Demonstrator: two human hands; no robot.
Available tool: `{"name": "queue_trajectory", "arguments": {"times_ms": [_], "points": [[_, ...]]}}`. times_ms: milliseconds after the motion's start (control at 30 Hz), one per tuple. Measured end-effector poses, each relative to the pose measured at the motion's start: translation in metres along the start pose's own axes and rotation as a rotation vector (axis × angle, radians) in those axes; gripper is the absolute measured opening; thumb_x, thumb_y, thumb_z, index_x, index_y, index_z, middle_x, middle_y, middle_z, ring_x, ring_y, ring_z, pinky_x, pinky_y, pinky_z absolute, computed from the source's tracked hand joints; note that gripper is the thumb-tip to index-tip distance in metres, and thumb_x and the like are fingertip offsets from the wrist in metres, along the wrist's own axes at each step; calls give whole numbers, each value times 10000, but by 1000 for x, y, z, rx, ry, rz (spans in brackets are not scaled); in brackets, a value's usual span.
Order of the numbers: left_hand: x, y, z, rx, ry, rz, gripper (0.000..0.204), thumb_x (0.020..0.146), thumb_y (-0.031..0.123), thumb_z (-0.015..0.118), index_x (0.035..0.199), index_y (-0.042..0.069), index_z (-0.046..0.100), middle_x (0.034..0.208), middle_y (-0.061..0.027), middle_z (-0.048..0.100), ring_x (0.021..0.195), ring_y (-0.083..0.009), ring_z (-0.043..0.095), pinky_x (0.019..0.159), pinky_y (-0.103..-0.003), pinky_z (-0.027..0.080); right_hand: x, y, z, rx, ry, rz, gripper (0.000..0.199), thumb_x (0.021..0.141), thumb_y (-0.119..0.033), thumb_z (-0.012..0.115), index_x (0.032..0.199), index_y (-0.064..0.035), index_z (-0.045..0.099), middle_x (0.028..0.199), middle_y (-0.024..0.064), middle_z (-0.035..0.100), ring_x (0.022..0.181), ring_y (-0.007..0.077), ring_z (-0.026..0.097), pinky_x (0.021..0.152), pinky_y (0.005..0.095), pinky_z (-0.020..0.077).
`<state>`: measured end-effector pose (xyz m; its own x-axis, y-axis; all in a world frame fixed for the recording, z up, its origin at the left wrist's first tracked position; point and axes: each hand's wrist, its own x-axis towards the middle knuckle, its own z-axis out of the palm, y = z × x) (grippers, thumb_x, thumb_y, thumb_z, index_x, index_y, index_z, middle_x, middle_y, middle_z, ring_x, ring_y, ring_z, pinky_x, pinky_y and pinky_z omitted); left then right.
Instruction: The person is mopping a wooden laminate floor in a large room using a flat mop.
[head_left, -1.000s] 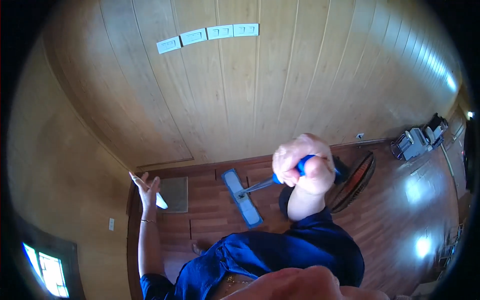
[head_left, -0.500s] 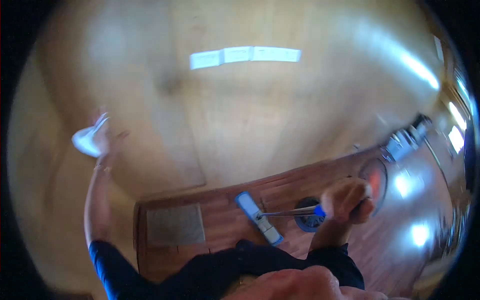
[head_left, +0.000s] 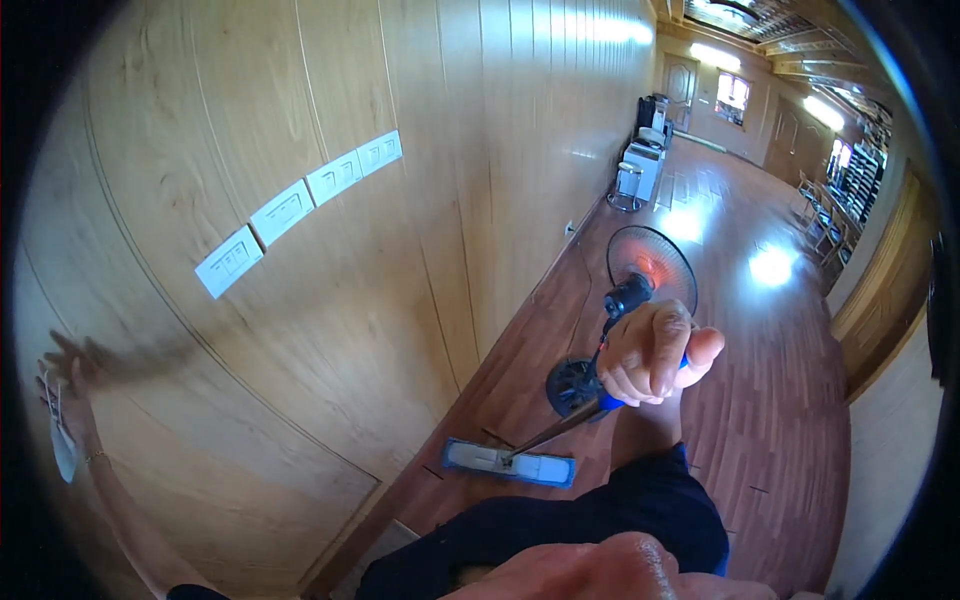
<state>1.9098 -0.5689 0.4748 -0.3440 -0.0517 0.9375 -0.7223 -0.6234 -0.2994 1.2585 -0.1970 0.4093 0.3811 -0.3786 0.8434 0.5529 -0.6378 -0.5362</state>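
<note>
My right hand (head_left: 655, 350) is closed around the blue top of a flat mop's handle (head_left: 550, 432). The handle slants down to the blue-edged white mop head (head_left: 545, 468), which lies on the floor before my legs. At the far left, my left hand (head_left: 75, 405) is up against the wood-panelled wall (head_left: 330, 420), its shadow falling beside it. A white cloth (head_left: 64, 452) hangs from its fingers, though how they grip it is partly hidden.
White switch plates (head_left: 283, 211) run in a row along the wall. Past my right hand stands a black fan (head_left: 655, 262) with a round base (head_left: 572, 385). Farther along the wall are a stool (head_left: 627, 188) and a white appliance (head_left: 645, 165). Chairs (head_left: 825, 220) stand at the far right.
The view has swung right, bringing the long room and the fan into sight. My left hand now appears farther left with the cloth, and the mop head appears turned more sideways.
</note>
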Motion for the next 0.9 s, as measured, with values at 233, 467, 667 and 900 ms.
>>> {"name": "queue_trajectory", "arguments": {"times_ms": [233,467,667,900], "points": [[-24,-42,48,-205,33,-258,696,926,580,397,1431,103,353,1375,-250,423,1248,-421,412,1036,-553,312,46,52,-26,22,-21,70,549,984,-483,373,796,-22,604,529,43,524,398,107,499,375,244,428],[20,-12,23,-267,-124,-418,715,821,635,494,1350,159,420,1300,-220,415,1193,-448,369,904,-594,342,63,67,-11,124,-59,80,452,978,-388,465,719,-37,582,484,76,542,353,139,529,348,258,464],[22,15,52,-187,-165,-428,709,787,661,504,1304,178,455,1264,-160,436,1177,-411,367,834,-548,374,74,123,16,15,65,30,475,975,-376,479,656,-31,546,459,73,525,322,139,496,315,252,442],[15,27,81,-112,-384,-433,724,799,708,438,1367,260,424,1437,-117,358,1277,-378,311,941,-563,302,77,154,20,150,67,88,510,953,-371,531,713,68,631,526,132,566,403,200,557,357,311,455]]}}
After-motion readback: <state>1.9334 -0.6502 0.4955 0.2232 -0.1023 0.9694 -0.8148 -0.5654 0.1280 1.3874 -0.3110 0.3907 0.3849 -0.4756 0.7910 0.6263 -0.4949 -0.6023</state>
